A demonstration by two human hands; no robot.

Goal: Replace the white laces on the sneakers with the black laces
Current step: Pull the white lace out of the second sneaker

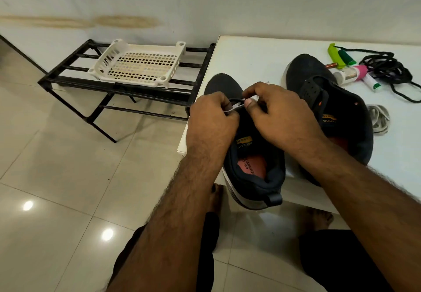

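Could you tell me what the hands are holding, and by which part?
Both hands pinch the white lace over the near sneaker's eyelets, one on each side of the visible stretch.

A white wall (227, 0) spans twelve o'clock, marked by yellowish streaks at eleven. Glossy pale floor tiles (57, 178) fill seven to nine o'clock, reflecting two lights. A black metal rack (68, 80) stands at ten, beside a white table (250, 55).
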